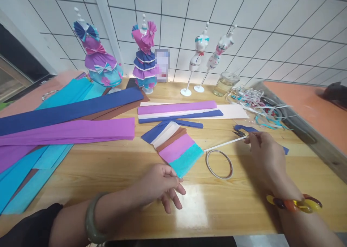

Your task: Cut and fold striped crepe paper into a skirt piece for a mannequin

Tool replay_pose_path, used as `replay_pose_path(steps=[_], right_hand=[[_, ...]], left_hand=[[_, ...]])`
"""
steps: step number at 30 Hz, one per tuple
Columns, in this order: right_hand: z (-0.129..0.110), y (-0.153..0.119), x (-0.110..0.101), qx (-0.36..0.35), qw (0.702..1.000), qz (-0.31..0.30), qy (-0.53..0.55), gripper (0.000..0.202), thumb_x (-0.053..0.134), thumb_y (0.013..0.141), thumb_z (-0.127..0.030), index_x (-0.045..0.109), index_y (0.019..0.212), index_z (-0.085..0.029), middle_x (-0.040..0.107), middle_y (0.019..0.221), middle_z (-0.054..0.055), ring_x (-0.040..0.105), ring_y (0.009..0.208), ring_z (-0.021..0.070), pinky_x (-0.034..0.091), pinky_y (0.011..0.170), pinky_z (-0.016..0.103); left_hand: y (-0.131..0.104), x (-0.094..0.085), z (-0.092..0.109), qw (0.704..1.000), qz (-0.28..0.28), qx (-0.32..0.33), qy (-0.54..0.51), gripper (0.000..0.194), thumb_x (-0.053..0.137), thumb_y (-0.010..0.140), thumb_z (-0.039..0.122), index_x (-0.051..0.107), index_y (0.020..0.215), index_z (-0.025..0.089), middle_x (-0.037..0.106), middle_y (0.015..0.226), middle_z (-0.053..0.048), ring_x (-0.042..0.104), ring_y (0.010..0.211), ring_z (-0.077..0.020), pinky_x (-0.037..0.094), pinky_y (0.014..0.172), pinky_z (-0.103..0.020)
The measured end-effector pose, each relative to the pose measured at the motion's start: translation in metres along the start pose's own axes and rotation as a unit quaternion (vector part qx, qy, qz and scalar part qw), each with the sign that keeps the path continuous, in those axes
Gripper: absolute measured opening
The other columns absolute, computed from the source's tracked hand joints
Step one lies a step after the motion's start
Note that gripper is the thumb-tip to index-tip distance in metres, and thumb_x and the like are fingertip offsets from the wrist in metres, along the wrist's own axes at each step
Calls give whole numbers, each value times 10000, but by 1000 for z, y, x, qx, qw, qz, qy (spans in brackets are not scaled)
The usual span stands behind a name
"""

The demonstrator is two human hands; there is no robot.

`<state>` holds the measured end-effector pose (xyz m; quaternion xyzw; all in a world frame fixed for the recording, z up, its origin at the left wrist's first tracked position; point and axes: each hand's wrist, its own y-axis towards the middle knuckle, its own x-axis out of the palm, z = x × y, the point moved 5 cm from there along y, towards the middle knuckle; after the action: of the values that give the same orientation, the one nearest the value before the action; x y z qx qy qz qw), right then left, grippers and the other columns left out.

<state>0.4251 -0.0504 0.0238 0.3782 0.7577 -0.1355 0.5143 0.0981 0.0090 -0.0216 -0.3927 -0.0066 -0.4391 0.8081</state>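
My left hand [169,189] is at the lower corner of a fan of paper strips [180,147] in blue, white, brown, purple and turquoise; its thumb and index finger pinch that corner while the other fingers are spread. On the right, my right hand [260,146] is closed, its fingertips on one end of a thin white strip [226,143] that slants down left to near the turquoise corner. Dark scissors [239,133] lie beside those fingertips, partly hidden. A roll of narrow tape [231,169] lies flat between the hands.
Long folded paper strips [67,131] cover the left side. Purple, white and blue strips [176,108] lie behind the fan. Two dressed mini mannequins [145,64] and two bare-skirted ones [200,46] stand at the back, near a glass jar [226,84] and ribbon scraps [257,99].
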Motion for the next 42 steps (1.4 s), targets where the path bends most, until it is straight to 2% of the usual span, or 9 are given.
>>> replay_pose_path(steps=[5,9,18,21,25,29,35,39,42], right_hand=[[17,7,3,11,997,31,-72,290,445,846,-414,644,828,-203,687,732,75,563,611,231,311,537,312],[32,11,5,24,997,11,-77,335,475,803,-391,645,1033,-215,710,757,47,602,647,244,354,538,306],[42,9,-28,31,997,40,-50,442,506,803,-444,630,1115,-157,693,808,103,613,636,227,424,560,325],[11,5,-20,-53,998,36,-25,380,514,828,-423,647,1066,-158,690,791,99,608,613,201,438,555,306],[-61,-3,14,-253,967,-6,-3,291,487,872,-382,669,989,-186,685,949,90,625,757,196,469,677,304],[-136,-15,55,-482,868,-46,-110,294,401,935,-270,655,1013,-144,670,991,125,596,889,229,423,764,339],[-183,-14,85,-513,843,-69,-149,193,472,876,-187,651,817,-144,663,829,115,570,820,241,353,710,341],[-178,-5,86,-498,856,-78,-118,185,472,846,-151,646,783,-154,662,761,92,587,750,212,385,686,316],[-162,3,68,-455,885,-62,-75,238,420,888,-221,653,887,-173,687,850,86,614,730,205,444,665,317]], left_hand=[[1,0,-1,1000,-4,4,-1,192,603,699,282,506,759,127,670,827,-74,647,520,-155,430,326,-191],[1,-1,-2,1000,-3,3,-4,194,604,700,284,504,759,128,665,821,-71,645,516,-152,426,322,-187],[2,-1,-1,1000,-8,6,-12,238,623,695,318,502,761,124,666,821,-73,644,511,-149,429,318,-185],[4,-1,0,1000,-10,7,-18,249,635,676,319,496,750,126,664,800,-65,644,504,-153,431,313,-189],[6,-1,-3,999,-20,3,-25,231,632,642,293,491,723,129,662,768,-56,644,501,-165,440,313,-205],[6,0,-5,999,-28,6,-33,222,630,625,286,496,707,129,661,765,-53,639,495,-160,441,316,-212],[8,1,-6,997,-55,7,-45,259,656,636,320,482,698,138,653,747,-48,635,498,-158,458,347,-235],[9,0,-7,996,-68,9,-54,283,662,656,344,469,706,143,650,753,-42,635,502,-155,468,362,-242],[9,-1,-8,996,-74,10,-51,300,668,656,361,467,712,145,650,757,-40,639,510,-158,471,368,-245]])
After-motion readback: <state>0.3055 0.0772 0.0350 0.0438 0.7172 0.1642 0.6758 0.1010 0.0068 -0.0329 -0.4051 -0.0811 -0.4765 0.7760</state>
